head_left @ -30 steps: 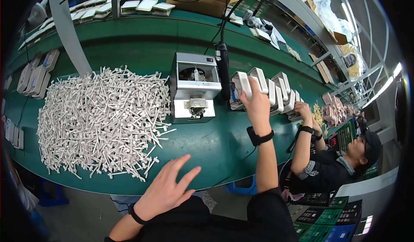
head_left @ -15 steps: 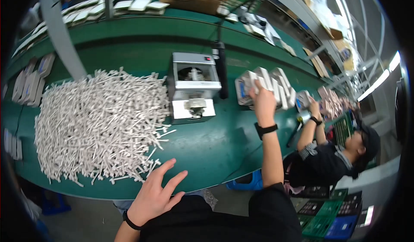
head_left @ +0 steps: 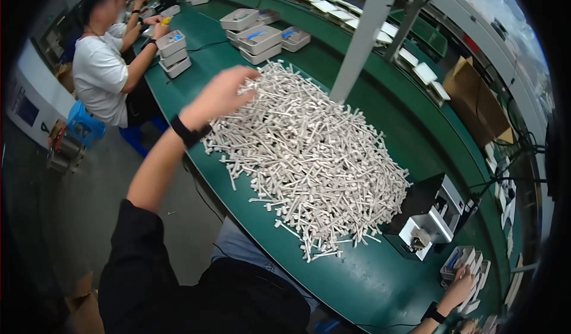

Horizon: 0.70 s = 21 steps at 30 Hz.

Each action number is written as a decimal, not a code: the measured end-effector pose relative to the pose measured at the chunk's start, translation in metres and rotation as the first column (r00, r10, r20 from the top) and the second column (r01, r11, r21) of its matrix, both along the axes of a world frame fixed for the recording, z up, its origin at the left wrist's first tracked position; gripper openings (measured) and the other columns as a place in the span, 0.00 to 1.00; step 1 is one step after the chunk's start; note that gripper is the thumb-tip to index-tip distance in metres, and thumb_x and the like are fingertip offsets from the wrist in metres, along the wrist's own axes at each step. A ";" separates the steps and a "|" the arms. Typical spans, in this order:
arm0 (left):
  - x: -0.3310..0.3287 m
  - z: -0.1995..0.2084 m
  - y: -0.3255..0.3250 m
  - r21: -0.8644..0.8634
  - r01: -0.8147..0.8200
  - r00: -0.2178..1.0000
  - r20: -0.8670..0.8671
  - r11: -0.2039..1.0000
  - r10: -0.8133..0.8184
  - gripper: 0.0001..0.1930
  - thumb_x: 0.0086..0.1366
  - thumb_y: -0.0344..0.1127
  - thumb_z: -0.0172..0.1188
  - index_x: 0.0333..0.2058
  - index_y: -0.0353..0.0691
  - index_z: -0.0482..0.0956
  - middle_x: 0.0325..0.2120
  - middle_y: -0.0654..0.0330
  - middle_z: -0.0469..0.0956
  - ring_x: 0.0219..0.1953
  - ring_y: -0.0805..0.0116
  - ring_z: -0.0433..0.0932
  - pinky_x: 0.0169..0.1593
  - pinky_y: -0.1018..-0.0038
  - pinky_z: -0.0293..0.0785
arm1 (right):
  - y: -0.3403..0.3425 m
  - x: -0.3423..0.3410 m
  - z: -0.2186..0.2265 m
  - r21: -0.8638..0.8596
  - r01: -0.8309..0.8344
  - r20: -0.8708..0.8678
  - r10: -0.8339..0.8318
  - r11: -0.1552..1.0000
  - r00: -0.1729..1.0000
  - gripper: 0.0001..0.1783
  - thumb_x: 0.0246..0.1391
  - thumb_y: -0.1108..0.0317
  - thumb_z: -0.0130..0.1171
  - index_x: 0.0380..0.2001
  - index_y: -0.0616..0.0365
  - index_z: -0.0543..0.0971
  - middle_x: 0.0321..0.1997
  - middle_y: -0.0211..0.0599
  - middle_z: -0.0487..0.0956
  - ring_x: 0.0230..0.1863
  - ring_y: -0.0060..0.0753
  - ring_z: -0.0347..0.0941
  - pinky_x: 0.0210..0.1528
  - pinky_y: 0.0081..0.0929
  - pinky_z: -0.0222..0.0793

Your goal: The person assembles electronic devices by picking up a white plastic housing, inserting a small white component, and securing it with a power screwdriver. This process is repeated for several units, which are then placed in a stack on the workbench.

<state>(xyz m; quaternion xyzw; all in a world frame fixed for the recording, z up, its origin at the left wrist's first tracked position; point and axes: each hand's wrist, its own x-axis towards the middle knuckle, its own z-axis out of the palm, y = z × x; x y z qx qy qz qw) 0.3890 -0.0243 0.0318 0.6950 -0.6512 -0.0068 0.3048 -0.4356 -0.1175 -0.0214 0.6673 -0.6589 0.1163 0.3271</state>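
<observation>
A wide heap of small white plastic T-shaped pieces covers the middle of the green table. At the heap's far left side, my left hand is stretched out above the pieces, thumb apart from the fingers and blurred by motion. Nothing shows in it. Far to the right, my right hand has its fingers closed on the edge of a pale grey tray in a group of such trays. Its fingertips are partly hidden there. Between the heap and these trays stands a small silver and black machine.
More grey trays are stacked beyond the heap, some with blue items in them. A co-worker sits at the left with trays at hand. A grey post rises behind the heap. A cardboard box rests on the back shelf.
The view has swung to the left, bringing the co-worker at the left into sight. My left hand has gone from the table's front edge to the heap's far left side. My right hand stays at the trays.
</observation>
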 end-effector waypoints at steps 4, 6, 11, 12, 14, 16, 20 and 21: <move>0.046 0.001 -0.078 0.121 -0.045 0.969 -0.237 0.992 0.073 0.17 0.67 0.36 0.63 0.49 0.31 0.81 0.41 0.55 0.86 0.42 0.65 0.84 0.46 0.66 0.80 | 0.030 0.074 0.034 -0.129 -0.016 -0.100 0.003 0.992 0.995 0.14 0.71 0.61 0.56 0.45 0.60 0.85 0.24 0.49 0.78 0.28 0.57 0.77 0.31 0.47 0.72; 0.059 -0.011 -0.141 0.145 0.009 0.980 -0.197 0.989 0.019 0.17 0.66 0.38 0.63 0.48 0.30 0.82 0.39 0.55 0.86 0.40 0.65 0.84 0.45 0.67 0.80 | 0.049 0.087 0.031 -0.092 -0.078 0.126 0.090 0.993 0.988 0.12 0.69 0.65 0.58 0.38 0.63 0.83 0.23 0.46 0.76 0.24 0.50 0.72 0.28 0.43 0.68; 0.115 -0.050 -0.295 0.181 -0.127 0.894 0.448 0.975 0.034 0.22 0.64 0.46 0.67 0.45 0.29 0.82 0.38 0.39 0.85 0.42 0.39 0.84 0.47 0.51 0.80 | 0.099 0.214 0.033 0.295 -0.479 0.735 0.123 0.827 0.666 0.06 0.56 0.79 0.57 0.24 0.66 0.74 0.18 0.36 0.65 0.21 0.24 0.60 0.25 0.25 0.56; 0.158 -0.068 -0.317 0.182 -0.158 0.847 0.530 0.971 0.038 0.25 0.64 0.47 0.68 0.51 0.32 0.80 0.44 0.38 0.84 0.46 0.38 0.83 0.51 0.51 0.80 | 0.097 0.241 0.038 0.481 -0.593 0.728 0.081 0.645 0.680 0.03 0.56 0.78 0.61 0.29 0.64 0.78 0.21 0.39 0.72 0.20 0.29 0.68 0.24 0.28 0.62; 0.187 -0.098 -0.350 0.215 -0.172 0.731 0.682 0.961 -0.021 0.21 0.67 0.43 0.64 0.52 0.35 0.82 0.45 0.39 0.84 0.51 0.43 0.83 0.54 0.53 0.80 | 0.098 0.276 0.024 0.481 -0.653 0.715 0.169 0.584 0.678 0.05 0.57 0.75 0.66 0.37 0.60 0.82 0.30 0.41 0.80 0.22 0.39 0.76 0.25 0.33 0.70; 0.163 -0.124 -0.381 0.227 -0.135 0.651 0.754 0.964 -0.087 0.24 0.67 0.45 0.65 0.56 0.36 0.80 0.48 0.39 0.83 0.54 0.44 0.82 0.56 0.53 0.79 | 0.096 0.289 0.015 0.509 -0.582 0.587 0.239 0.634 0.774 0.13 0.57 0.73 0.68 0.45 0.56 0.81 0.40 0.38 0.82 0.26 0.44 0.79 0.27 0.35 0.75; 0.124 -0.119 -0.364 0.162 -0.234 0.787 0.611 0.959 0.089 0.26 0.66 0.47 0.67 0.56 0.36 0.79 0.49 0.39 0.83 0.55 0.43 0.81 0.58 0.54 0.78 | 0.078 0.311 0.011 0.421 -0.664 0.615 0.343 0.618 0.710 0.14 0.58 0.72 0.68 0.47 0.54 0.81 0.42 0.36 0.81 0.28 0.46 0.79 0.26 0.36 0.75; 0.124 -0.122 -0.360 0.130 -0.170 0.825 0.561 0.977 0.069 0.26 0.66 0.48 0.67 0.56 0.37 0.79 0.49 0.40 0.83 0.55 0.43 0.81 0.57 0.54 0.78 | 0.076 0.316 0.009 0.405 -0.682 0.629 0.356 0.609 0.691 0.14 0.58 0.72 0.68 0.47 0.54 0.81 0.42 0.36 0.81 0.28 0.46 0.79 0.26 0.36 0.75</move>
